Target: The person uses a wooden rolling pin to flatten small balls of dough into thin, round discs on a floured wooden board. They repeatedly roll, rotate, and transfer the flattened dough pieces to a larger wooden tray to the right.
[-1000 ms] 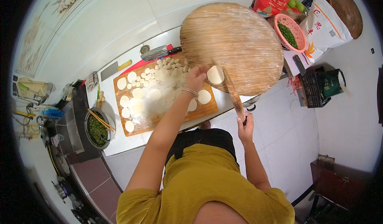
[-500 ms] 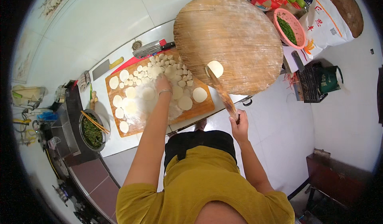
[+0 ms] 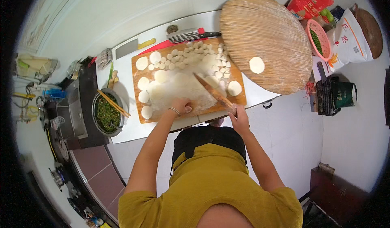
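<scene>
My right hand [image 3: 240, 119] is closed round the handle end of a tapered wooden rolling pin [image 3: 215, 94]. The pin slants up and left over a floured wooden board [image 3: 239, 93]. Near the board's front edge, my left hand [image 3: 180, 105] has its fingers curled in, with a small pale dough piece [image 3: 188, 109] at the fingertips. Small dough pieces [image 3: 178, 56] crowd the far side of the board. Flat round dough wrappers lie around the flour, among them one wrapper [image 3: 234, 88] at the right. Another wrapper [image 3: 256, 65] rests alone on a round slatted mat [image 3: 268, 33].
Left of the board stands a bowl of chopped green filling [image 3: 106, 116] with chopsticks [image 3: 115, 103] across it. Behind the board lie a cleaver [image 3: 126, 48] and a black-handled knife [image 3: 185, 35]. A pink basket [image 3: 320, 41] and a white sack [image 3: 349, 41] are at the far right.
The rolling pin has moved left from beside the wrapper on the round mat to above the board. My left hand has come from the far dough pieces to the front edge. The view has shifted.
</scene>
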Motion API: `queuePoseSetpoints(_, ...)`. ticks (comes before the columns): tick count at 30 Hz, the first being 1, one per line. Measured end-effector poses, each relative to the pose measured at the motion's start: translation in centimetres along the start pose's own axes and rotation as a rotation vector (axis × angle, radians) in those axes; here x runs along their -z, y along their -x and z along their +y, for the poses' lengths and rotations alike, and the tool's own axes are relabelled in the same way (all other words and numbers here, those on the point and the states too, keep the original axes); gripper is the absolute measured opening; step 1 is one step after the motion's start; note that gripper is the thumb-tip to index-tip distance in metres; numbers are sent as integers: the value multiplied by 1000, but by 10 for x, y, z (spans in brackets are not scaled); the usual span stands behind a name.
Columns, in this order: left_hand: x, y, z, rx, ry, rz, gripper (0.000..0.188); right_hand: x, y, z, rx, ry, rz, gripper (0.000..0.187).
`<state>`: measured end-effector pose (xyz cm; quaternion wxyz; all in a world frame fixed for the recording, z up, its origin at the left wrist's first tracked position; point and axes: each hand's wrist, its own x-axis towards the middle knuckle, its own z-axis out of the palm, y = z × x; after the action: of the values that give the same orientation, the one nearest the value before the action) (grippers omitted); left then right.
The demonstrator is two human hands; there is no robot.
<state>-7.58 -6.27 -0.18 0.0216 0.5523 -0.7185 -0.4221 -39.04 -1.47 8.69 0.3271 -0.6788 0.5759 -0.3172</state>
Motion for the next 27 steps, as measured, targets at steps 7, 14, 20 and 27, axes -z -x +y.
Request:
queuePoseSetpoints(7,9,82,-19,22,-116,683,44,-73,-15,-6,237,366,-274,39)
queuePoseSetpoints(14,-23,136,-28,63,-323,829,65,-124,-21,8,360,550,-361,42)
queuePoseSetpoints(20,-13,94,-42,109,-252,384,77,-135,-41,-6,337,586,-195,57)
queuePoseSetpoints(27,-35,135,-40,117,-275,274,79,-130,-12,-13,222,667,-325,63)
